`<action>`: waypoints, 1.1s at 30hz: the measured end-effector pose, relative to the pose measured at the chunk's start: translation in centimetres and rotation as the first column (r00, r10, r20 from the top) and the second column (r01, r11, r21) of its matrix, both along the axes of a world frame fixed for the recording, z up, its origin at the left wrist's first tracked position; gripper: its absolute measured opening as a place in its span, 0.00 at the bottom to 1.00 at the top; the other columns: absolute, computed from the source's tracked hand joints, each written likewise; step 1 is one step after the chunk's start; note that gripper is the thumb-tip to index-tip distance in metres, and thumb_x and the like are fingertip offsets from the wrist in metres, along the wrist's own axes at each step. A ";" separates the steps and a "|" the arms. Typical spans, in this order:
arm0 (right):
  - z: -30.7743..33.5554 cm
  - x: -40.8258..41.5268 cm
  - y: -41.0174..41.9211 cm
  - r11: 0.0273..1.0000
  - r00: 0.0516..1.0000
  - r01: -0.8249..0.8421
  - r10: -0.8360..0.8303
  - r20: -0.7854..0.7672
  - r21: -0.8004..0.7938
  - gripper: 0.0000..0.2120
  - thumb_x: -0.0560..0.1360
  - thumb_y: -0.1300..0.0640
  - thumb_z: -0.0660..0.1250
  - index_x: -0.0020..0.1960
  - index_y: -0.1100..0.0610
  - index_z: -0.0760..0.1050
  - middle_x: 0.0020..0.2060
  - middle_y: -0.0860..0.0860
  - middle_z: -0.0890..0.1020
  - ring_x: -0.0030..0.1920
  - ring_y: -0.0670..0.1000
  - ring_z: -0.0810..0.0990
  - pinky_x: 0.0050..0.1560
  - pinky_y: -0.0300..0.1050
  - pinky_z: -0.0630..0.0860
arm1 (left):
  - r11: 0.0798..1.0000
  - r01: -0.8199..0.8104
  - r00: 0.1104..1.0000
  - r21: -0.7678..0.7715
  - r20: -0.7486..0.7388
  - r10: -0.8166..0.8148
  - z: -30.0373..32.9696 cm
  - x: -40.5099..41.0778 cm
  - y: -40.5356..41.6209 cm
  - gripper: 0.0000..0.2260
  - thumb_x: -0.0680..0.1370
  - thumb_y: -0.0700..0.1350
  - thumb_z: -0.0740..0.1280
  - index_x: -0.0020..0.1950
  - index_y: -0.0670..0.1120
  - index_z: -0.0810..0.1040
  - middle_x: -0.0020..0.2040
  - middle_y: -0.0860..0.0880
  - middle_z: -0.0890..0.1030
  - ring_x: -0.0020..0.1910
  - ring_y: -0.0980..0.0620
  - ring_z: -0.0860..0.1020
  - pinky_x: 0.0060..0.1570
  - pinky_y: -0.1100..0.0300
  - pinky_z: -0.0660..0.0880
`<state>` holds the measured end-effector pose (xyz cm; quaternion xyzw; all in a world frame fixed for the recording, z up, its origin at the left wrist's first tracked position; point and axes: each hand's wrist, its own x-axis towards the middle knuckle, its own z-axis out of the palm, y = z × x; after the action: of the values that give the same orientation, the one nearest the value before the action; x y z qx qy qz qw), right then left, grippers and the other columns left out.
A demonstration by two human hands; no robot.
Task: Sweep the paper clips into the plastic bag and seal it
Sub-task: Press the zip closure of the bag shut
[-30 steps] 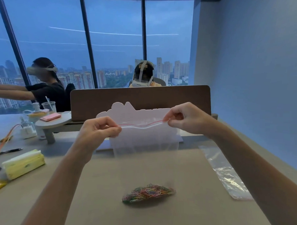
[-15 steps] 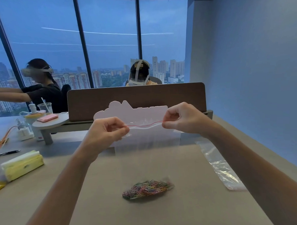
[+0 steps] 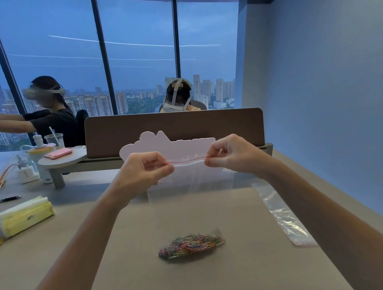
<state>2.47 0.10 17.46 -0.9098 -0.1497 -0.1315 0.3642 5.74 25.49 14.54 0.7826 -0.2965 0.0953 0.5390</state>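
From the head view, I saw the plastic bag (image 3: pixel 191 184) held up in the air above the surface (image 3: pixel 125 262), hanging down from its red zip strip (image 3: pixel 186 161). My left hand (image 3: pixel 145 170) pinched the left end of that strip, fingers curled round it, and my right hand (image 3: pixel 228 153) pinched the right end the same way, so the strip ran between them with a slight sag. The paper clips (image 3: pixel 191 244) lay bunched in the bottom of the bag, a many-coloured heap resting low, near or on the surface; I could not tell whether the bag's bottom touched it.

I judged the sweeping done and the sealing in hand. Whether the strip was fully pressed shut between the two pinches, I could not tell.

The bag looked thin, limp and slippery, with all its weight in the clips at the bottom, and light even so. The film itself would give no firm hold; the stiffer zip strip was the place to grip, and a pinch run along it from one end to the other should close it. Pulling too hard at the ends could spring the seal open again.

A second clear bag (image 3: pixel 283 215) lay flat on the surface to the right, and a yellow tissue pack (image 3: pixel 24 217) to the left.
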 end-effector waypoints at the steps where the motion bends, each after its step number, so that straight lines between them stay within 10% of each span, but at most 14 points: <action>1: 0.1 0.1 0.1 1.000 1.000 -0.005 0.005 -0.007 -0.028 0.05 0.70 0.50 0.74 0.43 0.50 0.83 0.33 0.45 0.82 0.34 0.42 0.76 0.41 0.39 0.73 | 1.000 0.013 1.000 -0.009 0.012 -0.013 0.0 0.0 -0.2 0.02 0.72 0.41 0.74 0.40 0.46 0.84 0.35 0.48 0.84 0.34 0.57 0.79 0.34 0.65 0.76; 9: 0.7 1.5 1.2 0.988 0.999 -0.009 0.017 0.052 -0.154 0.04 0.70 0.51 0.75 0.43 0.51 0.85 0.37 0.46 0.85 0.40 0.45 0.80 0.45 0.42 0.78 | 0.999 0.025 0.997 -0.027 0.078 -0.023 -0.1 0.8 -0.5 0.06 0.71 0.41 0.75 0.38 0.51 0.83 0.36 0.52 0.85 0.39 0.55 0.82 0.47 0.59 0.78; 22: 1.6 1.6 3.1 0.967 0.990 -0.050 0.081 0.115 -0.250 0.02 0.69 0.54 0.75 0.40 0.51 0.85 0.33 0.48 0.85 0.34 0.40 0.76 0.38 0.32 0.71 | 0.998 -0.062 0.971 0.025 0.234 0.054 0.2 1.3 -2.1 0.01 0.71 0.39 0.75 0.40 0.45 0.85 0.35 0.48 0.85 0.34 0.56 0.79 0.42 0.60 0.78; 33: 0.7 2.6 3.1 0.980 0.996 -0.066 0.077 0.051 -0.189 0.05 0.69 0.48 0.73 0.42 0.49 0.84 0.36 0.47 0.85 0.38 0.42 0.79 0.49 0.51 0.79 | 0.998 -0.052 0.982 -0.045 0.177 0.059 -0.2 1.3 -2.5 0.02 0.71 0.39 0.75 0.41 0.45 0.85 0.34 0.50 0.85 0.34 0.59 0.80 0.41 0.67 0.77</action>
<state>5.04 3.16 18.11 -0.9298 -0.2045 -0.1298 0.2772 7.05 23.01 14.34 0.7680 -0.3196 0.1858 0.5230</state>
